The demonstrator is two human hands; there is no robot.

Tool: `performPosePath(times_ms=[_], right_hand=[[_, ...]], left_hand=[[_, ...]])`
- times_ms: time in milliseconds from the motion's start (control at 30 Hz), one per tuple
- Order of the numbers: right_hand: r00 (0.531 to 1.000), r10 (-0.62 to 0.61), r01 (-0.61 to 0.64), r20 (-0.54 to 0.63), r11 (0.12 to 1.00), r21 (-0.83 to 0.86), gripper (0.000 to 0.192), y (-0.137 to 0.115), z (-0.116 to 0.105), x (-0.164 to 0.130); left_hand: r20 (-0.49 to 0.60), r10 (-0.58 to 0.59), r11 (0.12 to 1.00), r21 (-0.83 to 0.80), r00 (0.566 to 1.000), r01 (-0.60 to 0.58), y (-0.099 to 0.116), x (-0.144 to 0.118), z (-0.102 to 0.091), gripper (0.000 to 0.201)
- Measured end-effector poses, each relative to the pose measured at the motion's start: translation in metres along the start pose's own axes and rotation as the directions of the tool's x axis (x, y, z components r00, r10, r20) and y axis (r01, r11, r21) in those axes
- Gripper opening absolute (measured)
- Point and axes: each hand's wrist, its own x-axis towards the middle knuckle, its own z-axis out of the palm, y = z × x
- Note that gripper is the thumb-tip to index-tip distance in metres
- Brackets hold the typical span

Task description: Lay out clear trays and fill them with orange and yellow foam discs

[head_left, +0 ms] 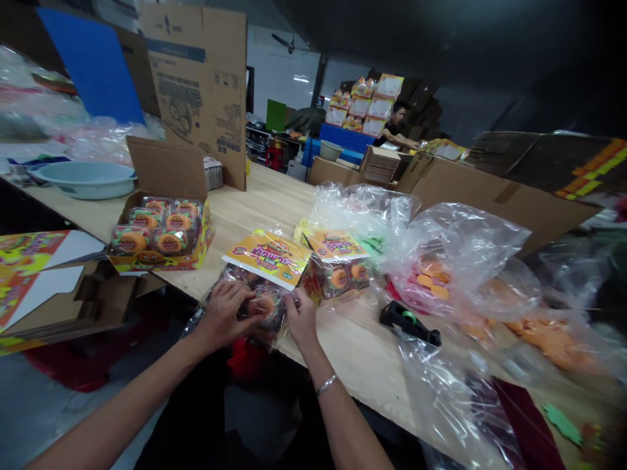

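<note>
A display box point(272, 258) with an orange and yellow header card and burger-shaped toys in clear packs sits at the table's front edge, in clear plastic film. My left hand point(229, 314) lies over its front left, fingers curled on the box and thumb reaching right across a burger pack point(264, 305). At the front right corner, my right hand point(300, 314) is closed, fingertips pinching the clear film. Just behind on the right stands another wrapped display box point(340, 264). To the left is an open display box point(157, 235) with its flap raised and several burger packs inside.
A black tape dispenser point(410, 323) lies right of my hands. Clear bags point(455, 241) with orange pieces cover the right side. A blue basin point(85, 179) and upright cardboard point(196, 91) stand left. Flat printed boxes point(44, 287) lie lower left. Another person point(394, 130) is at the back.
</note>
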Motion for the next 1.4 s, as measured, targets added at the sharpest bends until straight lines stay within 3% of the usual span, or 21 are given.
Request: performPosePath(times_ms=[167,300,433,533,600,667,767,833,900,967,1067,1133,1200,1267,1300,1333,1367,1400], right_hand=[[0.994,-0.031,0.034,0.107,0.999,-0.020,0.021,0.000,-0.009,-0.003],[0.992,0.001,0.003,0.126,1.000,-0.031,0.017,0.000,-0.011,-0.013],[0.994,0.053,-0.064,0.100,0.992,0.108,0.015,-0.005,-0.021,-0.015],[1.000,0.023,-0.021,-0.006,0.971,0.236,0.024,-0.012,-0.040,-0.002],[0.993,-0.058,0.071,-0.107,0.990,0.123,0.023,-0.016,-0.050,0.019],[0.975,-0.188,0.171,-0.118,0.976,-0.136,0.021,-0.019,-0.053,0.047],[0.958,-0.274,0.279,0.084,0.826,-0.490,0.027,-0.020,-0.046,0.094],[0.959,-0.158,0.275,0.236,0.729,-0.627,0.031,-0.021,-0.038,0.120],[0.951,-0.005,0.236,0.310,0.656,-0.717,0.030,-0.022,-0.032,0.135],[0.949,0.089,0.187,0.302,0.612,-0.768,0.030,-0.026,-0.030,0.138],[0.953,0.153,0.121,0.261,0.598,-0.793,0.026,-0.034,-0.035,0.115],[0.950,0.146,0.122,0.277,0.641,-0.758,0.021,-0.041,-0.038,0.083],[0.929,0.100,0.148,0.357,0.783,-0.604,0.025,-0.046,-0.040,0.047],[0.840,0.065,0.107,0.539,0.954,-0.280,0.033,-0.049,-0.042,0.016],[0.787,0.042,0.040,0.616,0.992,-0.119,0.035,-0.048,-0.045,0.004],[0.770,0.024,-0.027,0.637,1.000,-0.004,0.035,-0.046,-0.049,-0.003],[0.806,0.021,-0.065,0.591,0.996,0.054,0.032,-0.042,-0.055,-0.008],[0.879,0.023,-0.058,0.476,0.997,0.059,0.026,-0.036,-0.061,-0.010]], left_hand=[[0.198,0.019,1.000,0.009,0.980,-0.021,-0.012,0.013,-0.002,0.065],[0.352,0.059,0.998,-0.024,0.934,-0.054,-0.012,0.021,0.004,0.057],[0.324,0.030,0.999,-0.025,0.946,-0.023,-0.013,0.017,0.004,0.055],[0.309,-0.012,0.999,-0.031,0.951,0.023,-0.006,0.020,-0.006,0.062],[0.280,-0.039,0.999,-0.007,0.959,0.043,0.011,0.026,-0.013,0.070],[0.222,-0.059,0.998,0.040,0.973,0.051,0.036,0.032,-0.014,0.079],[0.131,-0.092,0.992,0.098,0.987,0.080,0.073,0.034,0.003,0.083],[0.104,-0.107,0.988,0.124,0.989,0.094,0.083,0.031,0.020,0.064],[0.101,-0.096,0.986,0.145,0.990,0.080,0.074,0.024,0.030,0.049],[0.107,-0.026,0.991,0.136,0.994,0.011,0.049,0.013,0.028,0.043],[0.133,0.139,0.986,0.073,0.981,-0.149,0.000,-0.011,0.006,0.042],[0.124,0.110,0.987,0.103,0.986,-0.123,-0.030,-0.030,-0.014,0.048],[0.072,0.011,0.983,0.182,0.997,-0.024,-0.050,-0.043,-0.029,0.053],[0.033,-0.075,0.975,0.213,0.997,0.066,-0.062,-0.047,-0.036,0.058],[0.038,-0.095,0.977,0.195,0.995,0.086,-0.066,-0.045,-0.037,0.062],[0.058,-0.101,0.983,0.161,0.993,0.091,-0.068,-0.042,-0.037,0.065],[0.084,-0.093,0.989,0.119,0.992,0.083,-0.069,-0.037,-0.035,0.069],[0.098,-0.081,0.994,0.084,0.992,0.072,-0.068,-0.033,-0.034,0.072]])
